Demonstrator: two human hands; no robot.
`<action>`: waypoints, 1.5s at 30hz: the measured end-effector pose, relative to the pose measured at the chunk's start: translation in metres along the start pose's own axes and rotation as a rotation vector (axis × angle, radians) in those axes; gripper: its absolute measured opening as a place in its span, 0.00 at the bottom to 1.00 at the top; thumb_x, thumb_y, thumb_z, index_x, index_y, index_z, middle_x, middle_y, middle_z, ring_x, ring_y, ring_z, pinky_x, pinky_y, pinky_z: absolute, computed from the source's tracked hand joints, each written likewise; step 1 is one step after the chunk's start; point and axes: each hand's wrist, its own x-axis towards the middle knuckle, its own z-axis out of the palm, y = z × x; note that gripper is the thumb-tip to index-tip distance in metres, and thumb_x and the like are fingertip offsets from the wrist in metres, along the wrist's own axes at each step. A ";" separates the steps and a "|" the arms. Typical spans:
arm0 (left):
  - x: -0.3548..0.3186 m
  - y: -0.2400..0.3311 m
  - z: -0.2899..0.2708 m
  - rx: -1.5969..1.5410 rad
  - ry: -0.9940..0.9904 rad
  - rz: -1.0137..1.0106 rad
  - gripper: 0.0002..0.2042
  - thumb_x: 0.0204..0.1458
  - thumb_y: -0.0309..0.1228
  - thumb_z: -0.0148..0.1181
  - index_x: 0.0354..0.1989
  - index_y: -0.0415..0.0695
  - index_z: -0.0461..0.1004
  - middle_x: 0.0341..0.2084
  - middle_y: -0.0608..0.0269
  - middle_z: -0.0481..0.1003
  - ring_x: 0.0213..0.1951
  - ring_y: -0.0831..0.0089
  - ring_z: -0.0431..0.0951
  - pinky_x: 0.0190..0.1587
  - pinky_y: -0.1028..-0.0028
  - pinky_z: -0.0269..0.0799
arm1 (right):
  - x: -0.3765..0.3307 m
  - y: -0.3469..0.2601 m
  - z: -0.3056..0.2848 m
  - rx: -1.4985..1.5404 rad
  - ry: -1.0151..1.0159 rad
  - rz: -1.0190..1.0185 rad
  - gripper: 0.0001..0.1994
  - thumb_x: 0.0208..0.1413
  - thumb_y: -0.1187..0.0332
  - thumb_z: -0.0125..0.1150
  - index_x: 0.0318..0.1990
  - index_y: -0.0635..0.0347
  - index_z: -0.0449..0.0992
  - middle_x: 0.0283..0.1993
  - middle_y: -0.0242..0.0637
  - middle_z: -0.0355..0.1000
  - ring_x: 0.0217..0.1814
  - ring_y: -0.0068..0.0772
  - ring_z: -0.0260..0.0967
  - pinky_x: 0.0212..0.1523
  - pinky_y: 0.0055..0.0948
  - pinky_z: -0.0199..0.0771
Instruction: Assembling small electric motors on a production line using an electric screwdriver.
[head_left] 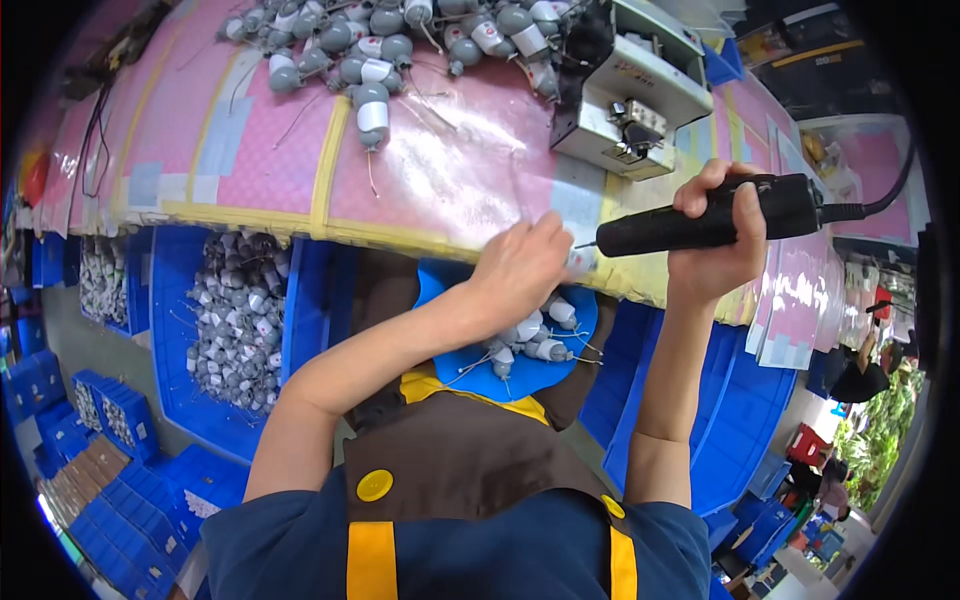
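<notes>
The right hand [722,235] is gripping a black, stiff plastic electric screwdriver [715,222] around its barrel, fist closed, tip pointing left. The left hand [520,265] is curling at the near edge of the pink padded workbench [450,170], apparently pinching a small grey-and-white part; I cannot tell for sure. Such parts [530,335] are lying in a blue round tray [470,360] just below: probably light, hard, with thin bendable leads, best held by the body.

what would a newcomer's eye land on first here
Probably the black powered hand tool, gripped in the right hand at centre right, its tip aimed at the left hand on the pink table's near edge. Next, the heap of small grey motors at the top, and more of them in the blue bin lower left.
</notes>
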 end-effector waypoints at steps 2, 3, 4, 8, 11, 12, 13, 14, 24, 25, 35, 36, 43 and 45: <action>-0.012 0.007 -0.015 -0.114 -0.236 -0.052 0.16 0.43 0.31 0.62 0.40 0.39 0.69 0.39 0.54 0.68 0.39 0.54 0.72 0.40 0.63 0.69 | 0.014 -0.010 0.005 -0.007 -0.008 -0.096 0.12 0.54 0.66 0.51 0.43 0.60 0.68 0.34 0.41 0.68 0.26 0.29 0.63 0.31 0.28 0.63; -0.017 0.007 -0.029 -0.168 -0.200 -0.034 0.15 0.44 0.32 0.61 0.39 0.37 0.69 0.40 0.50 0.68 0.40 0.51 0.73 0.40 0.59 0.70 | 0.022 -0.015 0.005 -0.018 -0.006 -0.174 0.11 0.54 0.66 0.51 0.43 0.60 0.68 0.34 0.40 0.68 0.26 0.29 0.63 0.32 0.28 0.64; -0.019 0.003 -0.044 -0.044 -0.060 0.023 0.15 0.46 0.30 0.59 0.41 0.38 0.69 0.42 0.49 0.68 0.40 0.50 0.73 0.41 0.59 0.69 | 0.034 -0.016 0.005 -0.075 -0.001 -0.259 0.11 0.52 0.67 0.52 0.42 0.60 0.68 0.33 0.41 0.68 0.26 0.30 0.63 0.31 0.28 0.65; -0.006 -0.052 -0.116 0.490 0.258 0.002 0.18 0.42 0.19 0.50 0.45 0.43 0.70 0.44 0.53 0.69 0.44 0.51 0.70 0.45 0.62 0.68 | 0.077 -0.015 0.022 -0.139 0.096 -0.492 0.10 0.46 0.75 0.59 0.36 0.69 0.68 0.26 0.44 0.71 0.22 0.32 0.67 0.26 0.26 0.70; -0.005 -0.106 -0.154 0.786 0.268 0.115 0.19 0.41 0.19 0.51 0.45 0.44 0.70 0.48 0.55 0.67 0.46 0.52 0.68 0.47 0.62 0.67 | 0.078 -0.018 0.058 -0.394 0.236 -0.330 0.09 0.44 0.68 0.63 0.25 0.62 0.70 0.19 0.30 0.66 0.19 0.21 0.64 0.22 0.20 0.60; -0.002 -0.110 -0.157 0.868 0.206 0.183 0.18 0.42 0.19 0.52 0.45 0.44 0.70 0.50 0.56 0.67 0.47 0.53 0.67 0.49 0.62 0.66 | 0.079 -0.016 0.060 -0.405 0.229 -0.351 0.09 0.44 0.68 0.63 0.24 0.61 0.70 0.19 0.30 0.66 0.19 0.21 0.63 0.22 0.20 0.60; 0.000 -0.112 -0.154 0.867 0.205 0.190 0.18 0.42 0.19 0.52 0.45 0.44 0.70 0.50 0.56 0.67 0.47 0.53 0.67 0.49 0.62 0.66 | 0.079 -0.013 0.059 -0.414 0.222 -0.371 0.09 0.45 0.68 0.63 0.23 0.61 0.70 0.19 0.30 0.66 0.18 0.20 0.63 0.21 0.20 0.60; 0.002 -0.112 -0.151 0.776 0.144 0.145 0.17 0.41 0.21 0.53 0.44 0.44 0.70 0.48 0.57 0.68 0.45 0.54 0.67 0.48 0.62 0.65 | 0.079 -0.015 0.054 -0.430 0.191 -0.321 0.08 0.45 0.68 0.63 0.25 0.61 0.70 0.19 0.30 0.67 0.18 0.20 0.63 0.21 0.20 0.61; 0.037 -0.050 -0.034 0.444 0.036 0.057 0.24 0.38 0.33 0.65 0.45 0.42 0.65 0.34 0.55 0.68 0.40 0.58 0.67 0.42 0.63 0.63 | 0.036 -0.024 0.032 -0.322 -0.015 -0.385 0.08 0.48 0.74 0.55 0.36 0.69 0.69 0.25 0.43 0.69 0.22 0.29 0.66 0.28 0.24 0.69; 0.036 -0.045 -0.020 0.442 0.034 0.050 0.24 0.38 0.33 0.65 0.45 0.42 0.65 0.34 0.55 0.68 0.40 0.58 0.67 0.42 0.63 0.63 | 0.030 -0.024 0.034 -0.321 -0.018 -0.377 0.08 0.48 0.74 0.55 0.36 0.69 0.69 0.25 0.43 0.69 0.22 0.29 0.66 0.28 0.24 0.69; 0.010 -0.023 -0.007 0.167 0.168 0.038 0.22 0.38 0.30 0.65 0.44 0.42 0.67 0.39 0.56 0.66 0.45 0.57 0.65 0.48 0.62 0.57 | -0.005 -0.008 0.044 -0.228 -0.063 -0.294 0.12 0.46 0.74 0.56 0.39 0.68 0.68 0.30 0.45 0.70 0.23 0.29 0.66 0.27 0.25 0.70; 0.009 -0.022 -0.007 0.127 0.128 0.035 0.21 0.37 0.29 0.65 0.42 0.42 0.68 0.39 0.56 0.67 0.45 0.57 0.65 0.47 0.62 0.57 | -0.005 -0.003 0.043 -0.252 -0.063 -0.311 0.13 0.46 0.74 0.56 0.40 0.68 0.67 0.30 0.46 0.70 0.23 0.29 0.66 0.26 0.25 0.70; 0.006 -0.021 -0.002 0.174 0.189 0.088 0.22 0.32 0.28 0.68 0.40 0.43 0.69 0.37 0.60 0.67 0.43 0.61 0.67 0.47 0.63 0.58 | -0.012 0.000 0.058 -0.100 -0.019 -0.170 0.15 0.40 0.78 0.65 0.37 0.66 0.68 0.28 0.36 0.72 0.26 0.21 0.69 0.25 0.20 0.73; 0.005 -0.022 0.000 0.189 0.201 0.116 0.23 0.31 0.28 0.68 0.40 0.43 0.69 0.37 0.60 0.66 0.43 0.61 0.67 0.47 0.63 0.58 | -0.012 0.004 0.057 -0.109 -0.021 -0.167 0.15 0.41 0.78 0.65 0.37 0.66 0.68 0.28 0.36 0.72 0.25 0.21 0.69 0.24 0.20 0.73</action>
